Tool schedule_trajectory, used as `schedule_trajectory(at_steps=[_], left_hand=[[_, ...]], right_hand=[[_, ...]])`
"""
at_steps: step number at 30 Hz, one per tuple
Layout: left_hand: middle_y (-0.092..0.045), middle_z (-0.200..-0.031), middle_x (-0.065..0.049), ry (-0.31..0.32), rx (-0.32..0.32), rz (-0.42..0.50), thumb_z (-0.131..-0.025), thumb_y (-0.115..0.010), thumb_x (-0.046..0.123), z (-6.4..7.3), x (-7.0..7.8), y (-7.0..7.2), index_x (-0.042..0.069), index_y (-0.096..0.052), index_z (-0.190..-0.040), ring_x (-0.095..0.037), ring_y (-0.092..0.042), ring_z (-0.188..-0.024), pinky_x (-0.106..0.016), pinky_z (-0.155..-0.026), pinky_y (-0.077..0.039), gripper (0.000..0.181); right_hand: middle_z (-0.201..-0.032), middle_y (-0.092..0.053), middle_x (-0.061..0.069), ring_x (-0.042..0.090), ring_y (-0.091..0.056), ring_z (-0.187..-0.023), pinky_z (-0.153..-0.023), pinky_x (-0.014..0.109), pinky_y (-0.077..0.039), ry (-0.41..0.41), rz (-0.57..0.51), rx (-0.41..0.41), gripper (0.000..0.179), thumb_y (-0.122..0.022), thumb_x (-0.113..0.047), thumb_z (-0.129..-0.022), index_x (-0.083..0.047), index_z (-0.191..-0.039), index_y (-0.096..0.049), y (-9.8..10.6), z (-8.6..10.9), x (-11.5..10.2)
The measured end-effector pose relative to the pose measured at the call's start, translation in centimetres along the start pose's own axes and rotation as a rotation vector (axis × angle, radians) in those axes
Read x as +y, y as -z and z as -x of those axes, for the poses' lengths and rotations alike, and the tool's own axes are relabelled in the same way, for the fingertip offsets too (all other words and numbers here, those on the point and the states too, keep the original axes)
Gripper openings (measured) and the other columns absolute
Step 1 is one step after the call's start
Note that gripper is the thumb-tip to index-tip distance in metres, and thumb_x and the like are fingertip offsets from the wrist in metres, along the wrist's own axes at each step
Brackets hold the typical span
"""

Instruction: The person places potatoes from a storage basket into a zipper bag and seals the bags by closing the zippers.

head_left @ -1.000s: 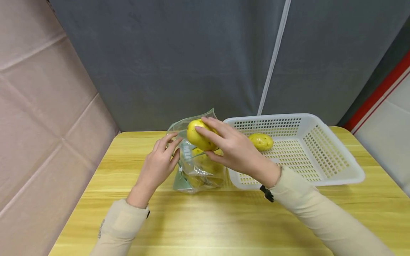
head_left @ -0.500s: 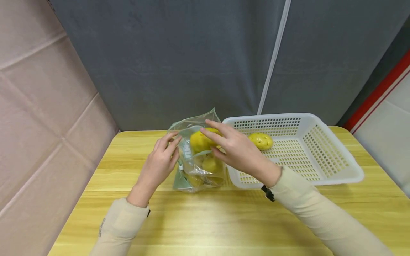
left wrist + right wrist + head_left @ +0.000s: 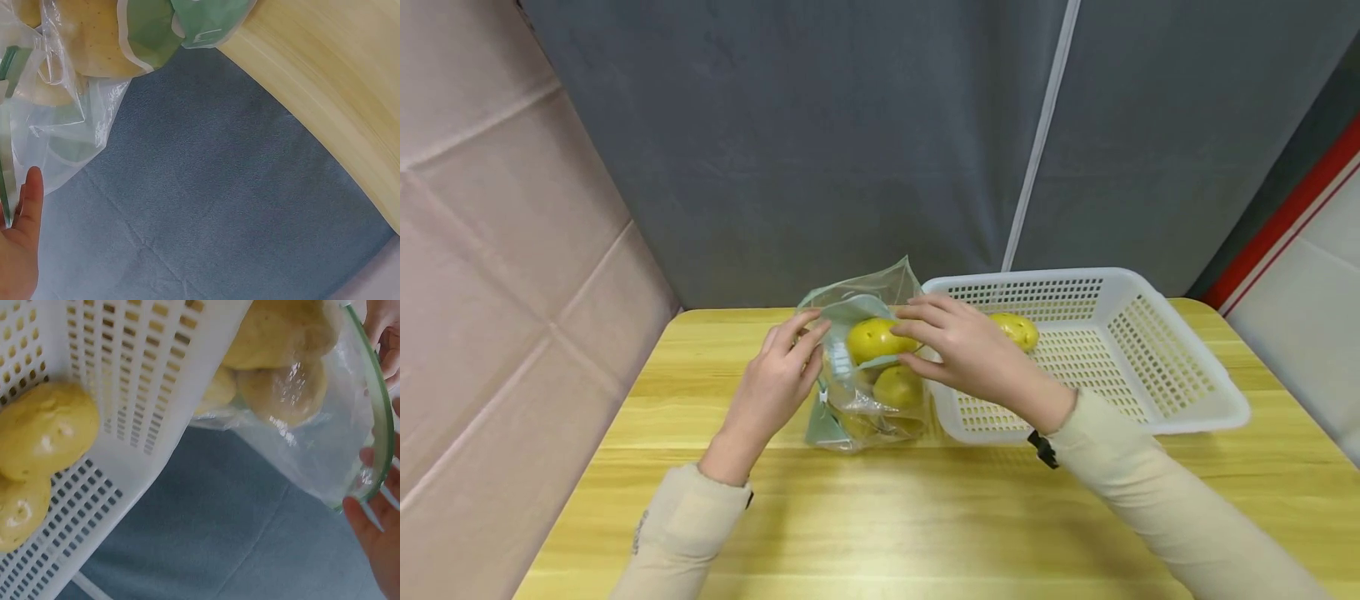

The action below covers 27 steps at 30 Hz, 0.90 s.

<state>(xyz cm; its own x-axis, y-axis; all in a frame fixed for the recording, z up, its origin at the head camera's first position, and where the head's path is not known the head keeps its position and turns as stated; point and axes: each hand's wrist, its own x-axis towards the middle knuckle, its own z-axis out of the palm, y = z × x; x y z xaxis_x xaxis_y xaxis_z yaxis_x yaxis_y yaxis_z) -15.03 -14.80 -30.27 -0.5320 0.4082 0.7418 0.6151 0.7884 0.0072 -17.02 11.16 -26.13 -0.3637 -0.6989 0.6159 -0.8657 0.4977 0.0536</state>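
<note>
A clear zip bag (image 3: 850, 379) with a green rim stands on the table, its mouth upward. Inside lie several yellow potatoes, the uppermost potato (image 3: 874, 340) just below the mouth. My left hand (image 3: 771, 375) pinches the bag's left rim between thumb and fingers; in the left wrist view only part of that hand (image 3: 22, 250) shows beside the plastic. My right hand (image 3: 966, 346) is at the bag's right rim with its fingers loosely bent and apart. The right wrist view has its fingertips around the green rim (image 3: 381, 431), gripping no potato.
A white perforated basket (image 3: 1187, 417) stands right of the bag, close beside it. Two potatoes (image 3: 50, 437) lie in it, partly behind my right hand in the head view. A grey curtain (image 3: 820, 150) hangs behind the wooden table (image 3: 880, 517).
My right hand has lowered a potato into the bag's mouth and let go of it, then drawn back slightly to the right. My left hand has stayed at the bag's rim.
</note>
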Motion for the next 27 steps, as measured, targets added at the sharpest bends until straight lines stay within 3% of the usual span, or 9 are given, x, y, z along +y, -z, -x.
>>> schedule_trajectory(at_steps=[5, 12, 18, 27], left_hand=[[-0.061, -0.121, -0.013, 0.001, -0.016, 0.018, -0.081, -0.073, 0.006, -0.1, 0.0, 0.0, 0.003, -0.068, -0.113, -0.028, -0.059, -0.089, -0.03, -0.059, -0.056, 0.032], [-0.062, -0.118, -0.011, -0.058, -0.072, -0.04, -0.081, -0.073, 0.01, -0.5, -0.3, 0.2, 0.005, -0.068, -0.115, -0.024, -0.054, -0.08, -0.028, -0.058, -0.053, 0.035], [-0.064, -0.113, -0.011, -0.103, -0.105, -0.094, -0.081, -0.071, 0.011, -0.8, -0.5, 0.6, 0.006, -0.067, -0.108, -0.025, -0.054, -0.079, -0.03, -0.066, -0.052, 0.028], [-0.063, -0.108, -0.015, -0.072, -0.061, -0.06, -0.082, -0.068, 0.007, -1.2, -0.7, 0.9, 0.006, -0.067, -0.095, -0.031, -0.058, -0.09, -0.034, -0.075, -0.056, 0.013]], right_hand=[[-0.1, -0.07, 0.005, 0.022, -0.062, -0.098, -0.087, 0.034, -0.054, 0.035, -0.002, -0.036, 0.025, -0.079, -0.019, -0.076, -0.009, -0.098, -0.072, 0.2, 0.4, 0.7], [-0.08, -0.067, -0.001, 0.016, -0.057, -0.078, -0.066, 0.025, -0.054, 0.058, 0.033, 0.015, 0.008, -0.078, -0.013, -0.077, -0.012, -0.084, -0.074, 0.3, 0.9, 1.3], [-0.076, -0.066, -0.001, 0.015, -0.055, -0.073, -0.061, 0.024, -0.052, 0.07, 0.048, 0.062, 0.008, -0.077, -0.013, -0.077, -0.013, -0.084, -0.074, 0.6, 1.0, 1.6], [-0.075, -0.064, 0.0, 0.016, -0.056, -0.073, -0.061, 0.026, -0.054, 0.091, 0.041, 0.139, 0.013, -0.079, -0.01, -0.073, -0.011, -0.085, -0.073, 0.9, 1.0, 2.3]])
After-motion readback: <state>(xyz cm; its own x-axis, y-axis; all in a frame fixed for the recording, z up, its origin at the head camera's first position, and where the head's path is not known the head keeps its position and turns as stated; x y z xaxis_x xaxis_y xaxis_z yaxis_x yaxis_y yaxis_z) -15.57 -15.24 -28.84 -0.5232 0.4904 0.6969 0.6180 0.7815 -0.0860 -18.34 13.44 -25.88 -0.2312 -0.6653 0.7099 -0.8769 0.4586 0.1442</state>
